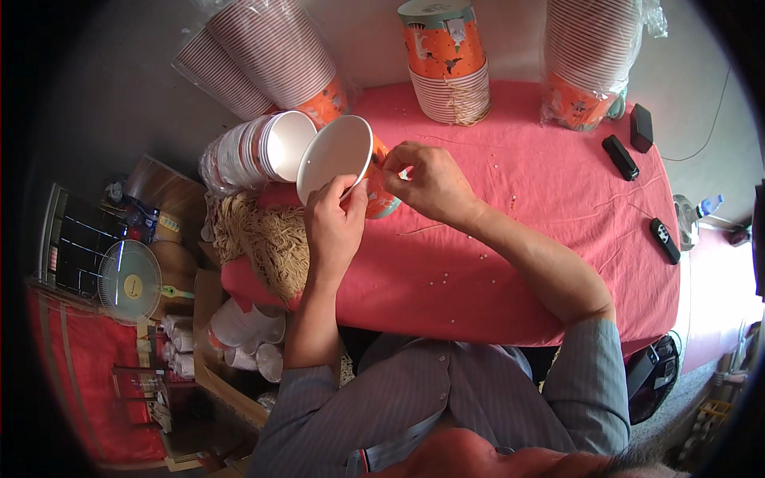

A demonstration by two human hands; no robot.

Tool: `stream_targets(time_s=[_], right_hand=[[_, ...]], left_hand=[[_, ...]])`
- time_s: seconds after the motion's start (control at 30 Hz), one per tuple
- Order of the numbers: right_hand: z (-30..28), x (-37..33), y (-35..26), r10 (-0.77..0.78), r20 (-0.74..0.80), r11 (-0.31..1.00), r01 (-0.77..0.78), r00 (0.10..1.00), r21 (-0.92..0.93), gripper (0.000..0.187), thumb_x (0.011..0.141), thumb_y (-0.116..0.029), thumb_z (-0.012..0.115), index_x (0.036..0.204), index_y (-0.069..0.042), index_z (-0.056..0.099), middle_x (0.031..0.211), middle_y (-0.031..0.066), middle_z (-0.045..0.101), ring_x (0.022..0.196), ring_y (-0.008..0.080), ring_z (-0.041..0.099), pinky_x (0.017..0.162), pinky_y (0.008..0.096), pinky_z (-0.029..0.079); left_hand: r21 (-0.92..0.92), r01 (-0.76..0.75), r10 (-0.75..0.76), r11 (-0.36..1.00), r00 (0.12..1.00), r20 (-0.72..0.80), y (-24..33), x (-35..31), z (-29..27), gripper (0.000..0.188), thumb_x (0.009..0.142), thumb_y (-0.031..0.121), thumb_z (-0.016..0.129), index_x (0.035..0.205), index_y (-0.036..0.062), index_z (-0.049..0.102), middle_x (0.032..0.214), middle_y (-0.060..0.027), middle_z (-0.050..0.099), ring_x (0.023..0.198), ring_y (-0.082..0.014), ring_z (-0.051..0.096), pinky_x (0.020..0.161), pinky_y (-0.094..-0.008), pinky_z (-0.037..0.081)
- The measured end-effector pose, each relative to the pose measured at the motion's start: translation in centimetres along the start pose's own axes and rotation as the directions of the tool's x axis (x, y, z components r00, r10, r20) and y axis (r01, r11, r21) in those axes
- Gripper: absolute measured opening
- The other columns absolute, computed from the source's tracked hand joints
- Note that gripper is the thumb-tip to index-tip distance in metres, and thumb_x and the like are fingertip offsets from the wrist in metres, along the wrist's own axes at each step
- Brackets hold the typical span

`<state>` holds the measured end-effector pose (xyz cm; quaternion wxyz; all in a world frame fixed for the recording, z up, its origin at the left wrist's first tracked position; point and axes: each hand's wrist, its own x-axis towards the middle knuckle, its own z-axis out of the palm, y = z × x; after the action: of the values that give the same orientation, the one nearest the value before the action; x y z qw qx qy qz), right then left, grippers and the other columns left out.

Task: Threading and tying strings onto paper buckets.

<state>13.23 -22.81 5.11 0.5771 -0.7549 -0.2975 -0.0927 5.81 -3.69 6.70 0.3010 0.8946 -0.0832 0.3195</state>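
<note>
A paper bucket (331,155), white inside with an orange and green printed outside, is tilted above the table with its mouth toward the left. My left hand (333,219) grips its near rim, thumb outside. Against the bucket's printed side, my right hand (437,185) is closed in a pinch; whatever sits between those fingertips is too small to make out. A bundle of tan strings (275,247) hangs over the table's left edge, beside my left forearm. Loose string (422,229) and small white beads (440,282) lie on the red tablecloth (390,279).
Behind stands a stack of orange buckets (446,60). Bagged bucket stacks (267,52) lean at back left; another stack (591,48) stands back right. White tubs (288,145) lie at left. Dark objects (620,158) sit at right. A cardboard box (209,342) is below left.
</note>
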Motion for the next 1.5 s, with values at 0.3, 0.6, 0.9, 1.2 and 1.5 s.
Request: stream_targets(time_s=[0.3, 0.6, 0.9, 1.2, 1.5], right_hand=[[-0.5, 0.2, 0.0, -0.014, 0.035, 0.999, 0.015, 0.999, -0.031, 0.018, 0.091, -0.008, 0.075, 0.105, 0.004, 0.077, 0.101, 0.0155, 0.078, 0.086, 0.0241, 0.075, 0.076, 0.0382, 0.059], [-0.8, 0.4, 0.9, 0.023, 0.085, 0.996, -0.016, 0.996, -0.084, 0.023, 0.09, -0.014, 0.075, 0.106, 0.003, 0.077, 0.101, 0.0188, 0.08, 0.092, 0.0321, 0.08, 0.085, 0.0428, 0.062], [-0.6, 0.3, 1.0, 0.066, 0.126, 0.995, -0.057, 0.99, -0.079, 0.024, 0.089, -0.016, 0.074, 0.104, 0.003, 0.077, 0.098, 0.0196, 0.082, 0.09, 0.0329, 0.08, 0.083, 0.0431, 0.062], [-0.5, 0.3, 1.4, 0.095, 0.129, 0.994, -0.087, 0.987, -0.066, 0.025, 0.091, -0.017, 0.074, 0.106, 0.002, 0.078, 0.1, 0.0198, 0.082, 0.091, 0.0307, 0.08, 0.084, 0.0428, 0.062], [0.9, 0.3, 2.5, 0.197, 0.243, 0.958, -0.239, 0.95, 0.161, 0.022, 0.1, -0.016, 0.073, 0.107, 0.004, 0.076, 0.097, 0.0113, 0.079, 0.092, 0.0169, 0.074, 0.089, 0.0354, 0.059]], left_hand=[[0.052, -0.062, 0.06, 0.997, 0.998, 0.024, 0.5, 0.0, -0.1, 0.012, 0.098, 0.009, 0.077, 0.106, 0.0014, 0.072, 0.094, -0.0163, 0.076, 0.087, -0.0357, 0.075, 0.079, -0.0454, 0.057], [0.001, 0.064, -0.062, 0.998, 0.955, 0.289, 1.8, 1.9, -1.4, 0.031, 0.112, 0.015, 0.054, 0.132, -0.0021, 0.07, 0.118, -0.0243, 0.078, 0.105, -0.0372, 0.077, 0.094, -0.0437, 0.058], [-0.075, 0.08, -0.031, 0.994, 0.859, 0.51, -0.3, 4.9, -1.5, 0.029, 0.107, 0.013, 0.057, 0.128, -0.0011, 0.071, 0.108, -0.0277, 0.077, 0.105, -0.0443, 0.075, 0.092, -0.0496, 0.057], [0.094, 0.023, -0.061, 0.995, 0.902, 0.428, 0.5, 4.4, -0.9, 0.02, 0.103, 0.013, 0.064, 0.117, 0.0013, 0.073, 0.091, -0.0217, 0.076, 0.087, -0.0396, 0.075, 0.079, -0.0473, 0.057], [0.461, -0.588, 0.722, 0.664, 0.664, -0.195, -2.6, 0.4, 0.6, 0.021, 0.099, 0.004, 0.075, 0.12, 0.0019, 0.072, 0.087, -0.0055, 0.072, 0.075, -0.0243, 0.069, 0.071, -0.0423, 0.049]])
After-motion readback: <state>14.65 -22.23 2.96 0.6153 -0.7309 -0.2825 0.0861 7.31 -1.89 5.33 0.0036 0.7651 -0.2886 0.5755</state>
